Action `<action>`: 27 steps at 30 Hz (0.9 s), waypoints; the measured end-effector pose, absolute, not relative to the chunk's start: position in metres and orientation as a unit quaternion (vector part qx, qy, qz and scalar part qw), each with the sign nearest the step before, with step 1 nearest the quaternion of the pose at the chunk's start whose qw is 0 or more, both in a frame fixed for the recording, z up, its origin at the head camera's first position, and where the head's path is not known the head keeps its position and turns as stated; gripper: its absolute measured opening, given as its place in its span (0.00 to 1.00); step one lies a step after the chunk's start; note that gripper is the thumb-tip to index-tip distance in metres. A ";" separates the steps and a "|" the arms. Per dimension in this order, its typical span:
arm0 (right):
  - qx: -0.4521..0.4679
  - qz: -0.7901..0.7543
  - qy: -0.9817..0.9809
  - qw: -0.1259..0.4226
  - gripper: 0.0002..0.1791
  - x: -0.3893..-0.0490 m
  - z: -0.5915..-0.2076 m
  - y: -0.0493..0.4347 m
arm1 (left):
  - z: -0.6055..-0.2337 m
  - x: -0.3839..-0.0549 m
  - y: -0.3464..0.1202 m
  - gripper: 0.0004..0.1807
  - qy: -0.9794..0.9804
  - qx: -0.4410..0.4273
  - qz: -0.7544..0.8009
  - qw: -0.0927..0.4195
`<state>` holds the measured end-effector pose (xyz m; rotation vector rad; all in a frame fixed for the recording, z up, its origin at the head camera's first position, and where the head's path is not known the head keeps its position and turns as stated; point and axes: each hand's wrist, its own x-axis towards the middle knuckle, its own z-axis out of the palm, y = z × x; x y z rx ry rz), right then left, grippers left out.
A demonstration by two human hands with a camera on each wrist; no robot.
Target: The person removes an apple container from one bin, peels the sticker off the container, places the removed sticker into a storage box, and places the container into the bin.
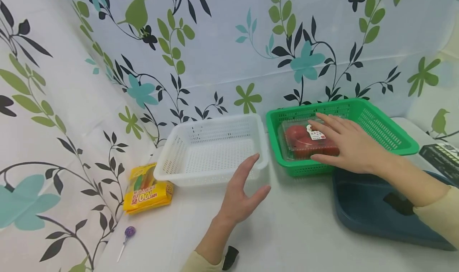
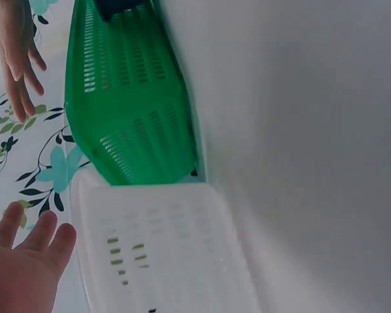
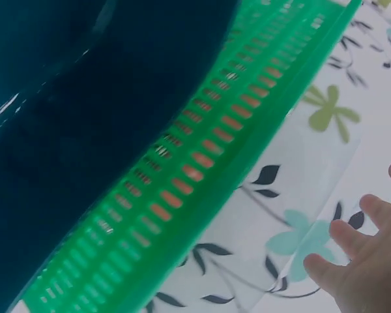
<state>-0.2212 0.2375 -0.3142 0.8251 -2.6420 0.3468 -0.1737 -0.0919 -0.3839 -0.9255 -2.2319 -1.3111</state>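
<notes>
In the head view my right hand (image 1: 353,146) is spread over a green plastic basket (image 1: 389,132). Beneath its fingers, inside the basket, lies a clear lidded box of round red fruit (image 1: 297,134) with a white label. The right wrist view has the fingers above the basket's rim, holding nothing. My left hand (image 1: 236,202) is raised at the front right corner of a white plastic basket (image 1: 204,178), thumb and fingers apart and nothing between them. The left wrist view shows its fingertips beside the white basket's wall.
A yellow packet (image 1: 147,192) leans by the white basket's left side. Nearer the front is a purple lollipop (image 1: 130,231). A dark blue tub (image 1: 373,214) stands under my right forearm, and a black printed box (image 1: 442,158) lies at the far right. Patterned cloth hangs behind.
</notes>
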 end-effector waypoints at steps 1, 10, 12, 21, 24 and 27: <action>0.286 0.125 -0.934 0.171 0.49 -0.223 -0.314 0.240 | -0.386 -0.174 -0.088 0.38 -0.785 -0.331 -0.485 0.197; 0.222 0.157 -0.955 0.115 0.50 -0.238 -0.315 0.264 | -0.402 -0.169 -0.056 0.34 -0.677 -0.288 -0.675 0.062; 0.205 0.170 -0.960 0.090 0.50 -0.242 -0.314 0.268 | -0.405 -0.168 -0.050 0.34 -0.642 -0.267 -0.718 0.023; 0.162 0.235 -0.958 -0.007 0.52 -0.268 -0.300 0.283 | -0.406 -0.167 -0.026 0.31 -0.567 -0.171 -0.805 -0.024; 0.136 0.254 -0.956 -0.047 0.53 -0.275 -0.295 0.286 | -0.407 -0.168 -0.019 0.30 -0.554 -0.129 -0.822 -0.031; 0.112 0.275 -0.950 -0.099 0.54 -0.281 -0.291 0.290 | -0.408 -0.168 -0.014 0.30 -0.534 -0.083 -0.840 -0.041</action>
